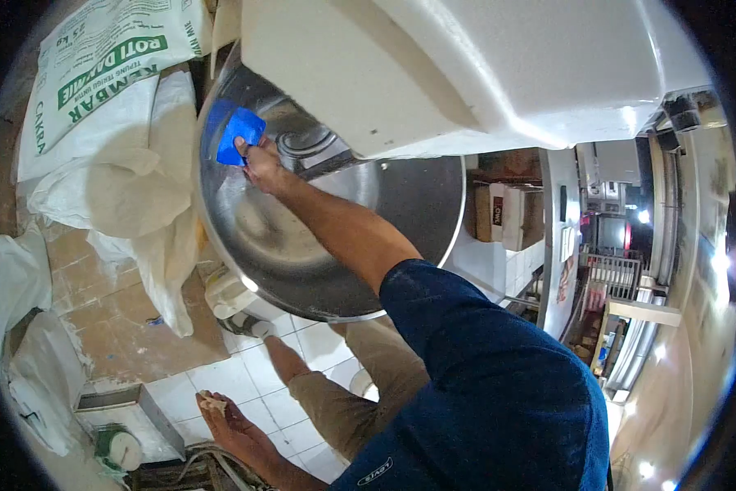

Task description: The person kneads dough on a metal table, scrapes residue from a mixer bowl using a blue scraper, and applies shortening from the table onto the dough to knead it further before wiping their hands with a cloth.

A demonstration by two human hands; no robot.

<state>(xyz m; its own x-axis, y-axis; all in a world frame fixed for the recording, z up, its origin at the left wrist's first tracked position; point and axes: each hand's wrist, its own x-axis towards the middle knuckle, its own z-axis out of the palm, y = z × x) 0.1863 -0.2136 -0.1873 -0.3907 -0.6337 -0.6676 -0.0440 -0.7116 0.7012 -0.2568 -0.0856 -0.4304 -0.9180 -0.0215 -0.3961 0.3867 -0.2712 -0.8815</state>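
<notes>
Item 1: blue scraper [242, 135], qty 1. Loc.: inside the steel bowl [278, 301], far left, at the inner wall; exact edge contact we can't tell.

Item 2: right hand [261, 166], ours. Fingers clamped on item 1, thumb on the face we see, arm reaching across the bowl.

Item 3: spiral hook [302, 145], just right of the hand, partly under the white mixer housing [466, 74]. Handling note: we'd keep knuckles & wrist clear of it, w/ strokes to its left.

Item 4: left hand [241, 434], ours, near left, outside the bowl. Fingers close together, pale scrap [213, 403] at the tips, prob. dough; whether the thumb pinches it, we can't tell.

Step, as we judge it: scraping the wall. Best method: lay the edge flush w/ the curve, press evenly, draw in long overlapping strokes, grip low for ctrl. We'd also hold item 4's scrap well away from the flour sacks [98, 106], far left.
</notes>
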